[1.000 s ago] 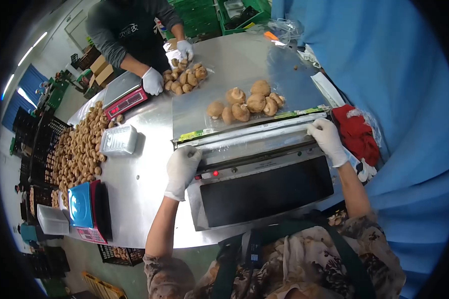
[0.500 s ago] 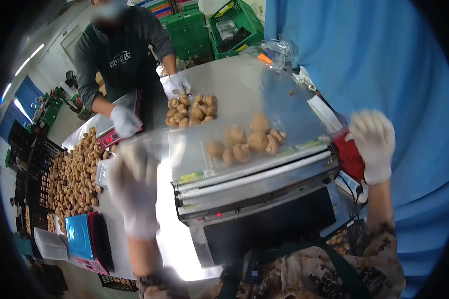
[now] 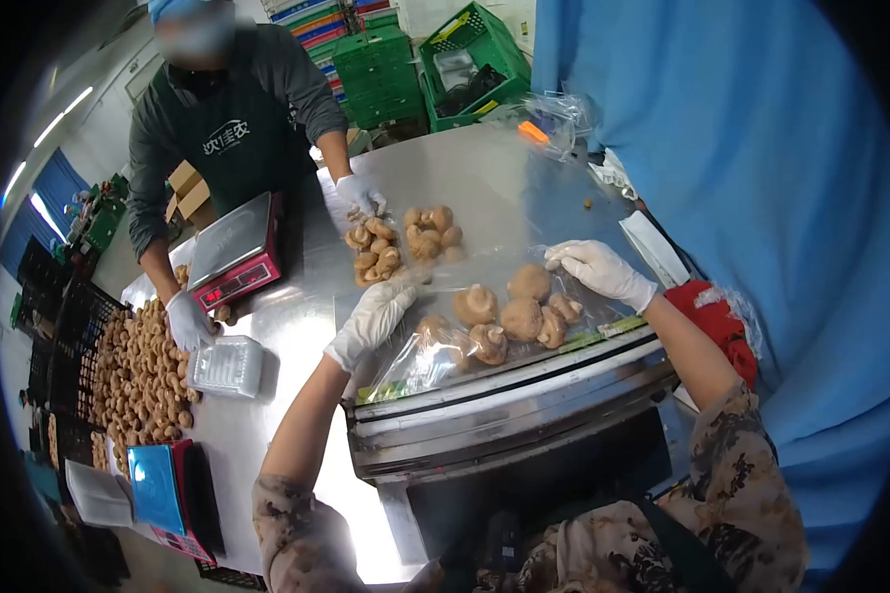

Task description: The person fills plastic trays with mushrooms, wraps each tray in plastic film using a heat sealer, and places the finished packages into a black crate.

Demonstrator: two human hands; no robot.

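We are drawing a sheet of clear film (image 3: 435, 346) over a heap of shiitake mushrooms (image 3: 504, 314) that is sitting on the deck of the wrapping machine (image 3: 509, 415). Our left hand (image 3: 371, 316) is pinching the film's near-left edge, and our right hand (image 3: 593, 265) is gripping its far-right edge just beyond the heap. We judge this to be the covering step; the next move is calling for keeping the film taut and tucking it under the heap without scattering the mushrooms. Beyond the machine, a co-worker's gloved hand (image 3: 358, 196) is sorting a second mushroom pile (image 3: 400, 240) close to our film. Left of the machine on the worktop (image 3: 287, 326) are lying a scale (image 3: 232, 252) and a clear tray (image 3: 227, 366).
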